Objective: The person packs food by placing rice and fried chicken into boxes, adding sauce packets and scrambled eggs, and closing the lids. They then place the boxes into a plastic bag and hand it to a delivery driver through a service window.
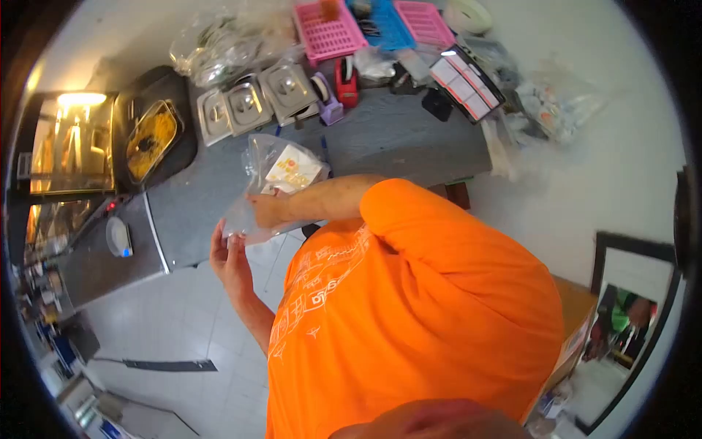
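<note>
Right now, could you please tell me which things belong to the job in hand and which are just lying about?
Likely the job:
- clear bag, between left hand and right hand
- white packet with yellow print

Seemingly lying about:
- red tape dispenser
- metal lids
- pink baskets
- blue basket

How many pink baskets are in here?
2. One pink basket is at the top of the picture, left of the blue basket; the other pink basket is right of it. Any stacked underneath would be hidden.
</note>
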